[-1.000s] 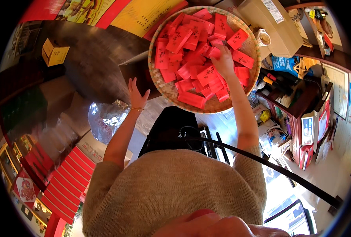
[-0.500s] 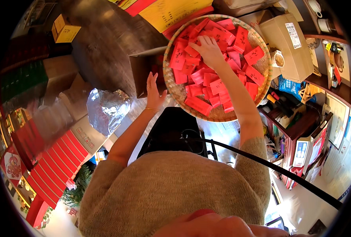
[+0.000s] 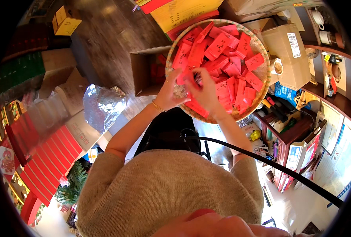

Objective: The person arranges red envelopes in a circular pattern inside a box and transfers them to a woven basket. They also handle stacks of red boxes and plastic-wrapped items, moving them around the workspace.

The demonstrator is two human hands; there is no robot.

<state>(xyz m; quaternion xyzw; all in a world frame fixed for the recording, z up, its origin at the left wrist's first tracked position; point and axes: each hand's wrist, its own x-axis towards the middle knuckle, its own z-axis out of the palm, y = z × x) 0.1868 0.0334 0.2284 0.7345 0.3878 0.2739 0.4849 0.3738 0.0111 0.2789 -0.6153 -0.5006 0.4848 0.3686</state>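
A round woven tray [image 3: 264, 83] holds several red paper packets [image 3: 217, 45] with dark markings, heaped loosely. Over the tray's near left part, my left hand [image 3: 169, 93] is open, thumb and fingers apart and curved toward my other hand. Close beside it, my right hand [image 3: 203, 91] is blurred, with fingers curled round a small dark-and-red item that I cannot make out. The fingers hide part of that item and the packets beneath. An open cardboard box [image 3: 141, 75] with red packets inside stands just left of the tray.
Stacked cartons [image 3: 286, 55] and a cluttered wooden cabinet [image 3: 288, 132] line the right. At left are a crumpled foil bag [image 3: 104, 106], more boxes and a red striped sheet [image 3: 51, 162]. A small yellow box [image 3: 64, 21] lies upper left. A black strap [image 3: 270, 162] crosses my right side.
My right hand has moved from among the upper packets down to the near left of the tray, fingers now curled. My left hand has moved up and right to meet it.
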